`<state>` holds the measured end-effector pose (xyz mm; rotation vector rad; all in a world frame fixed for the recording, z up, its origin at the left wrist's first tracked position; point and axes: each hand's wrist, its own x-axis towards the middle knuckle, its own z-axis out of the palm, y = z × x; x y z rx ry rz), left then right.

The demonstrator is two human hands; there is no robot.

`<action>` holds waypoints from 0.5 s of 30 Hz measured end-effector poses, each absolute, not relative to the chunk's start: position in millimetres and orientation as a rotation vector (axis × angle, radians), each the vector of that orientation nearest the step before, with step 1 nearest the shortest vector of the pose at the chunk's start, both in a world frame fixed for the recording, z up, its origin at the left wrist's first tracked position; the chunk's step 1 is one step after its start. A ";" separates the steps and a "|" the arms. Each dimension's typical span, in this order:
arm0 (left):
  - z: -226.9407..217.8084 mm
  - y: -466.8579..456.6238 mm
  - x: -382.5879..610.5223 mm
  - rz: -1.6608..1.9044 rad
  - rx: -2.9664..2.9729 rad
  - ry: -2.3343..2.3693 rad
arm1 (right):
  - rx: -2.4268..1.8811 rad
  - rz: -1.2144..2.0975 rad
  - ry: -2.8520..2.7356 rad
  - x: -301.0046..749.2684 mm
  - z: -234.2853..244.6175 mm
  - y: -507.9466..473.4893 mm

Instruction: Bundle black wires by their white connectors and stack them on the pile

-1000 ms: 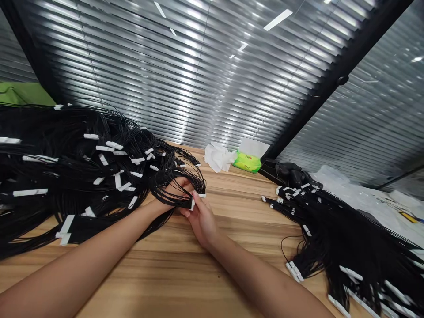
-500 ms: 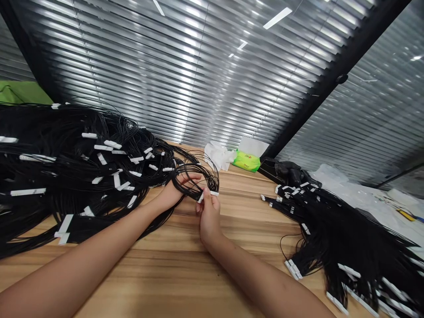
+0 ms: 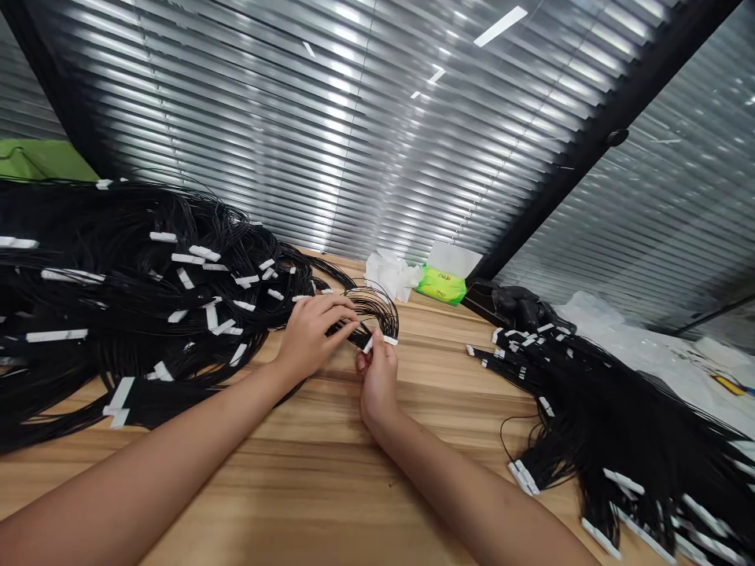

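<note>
My left hand (image 3: 312, 334) lies palm down with its fingers curled onto a small coil of thin black wire (image 3: 377, 308), pressing it near the wooden table (image 3: 330, 472). My right hand (image 3: 377, 377) pinches the same coil from below, at the point where its small white tags (image 3: 381, 342) stick out. The coil lies at the right edge of a big heap of black wires with white tags (image 3: 130, 306) that covers the left of the table.
A second heap of black tagged wires (image 3: 613, 424) lies at the right. At the back stand crumpled white tissue (image 3: 389, 275), a green tissue pack (image 3: 440, 284) and a black glove (image 3: 513, 303). Window blinds rise behind the table.
Both hands moved the coil a little right and away from me. My left hand turned palm down over the coil; my right hand shifted its pinch to the tagged end.
</note>
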<state>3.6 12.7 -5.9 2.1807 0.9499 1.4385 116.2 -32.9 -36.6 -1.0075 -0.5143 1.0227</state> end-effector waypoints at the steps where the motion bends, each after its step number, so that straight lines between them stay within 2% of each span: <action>1: -7.0 13.4 3.4 1.392 2.271 0.959 | -1.012 1.022 -0.505 116.2 -36.6 -32.6; 9: -6.2 21.9 0.8 1.105 2.479 0.849 | -1.017 1.016 -0.531 117.5 -38.0 -31.4; 15: -6.2 20.4 1.9 1.061 2.448 0.779 | -1.038 0.998 -0.548 118.3 -39.2 -30.4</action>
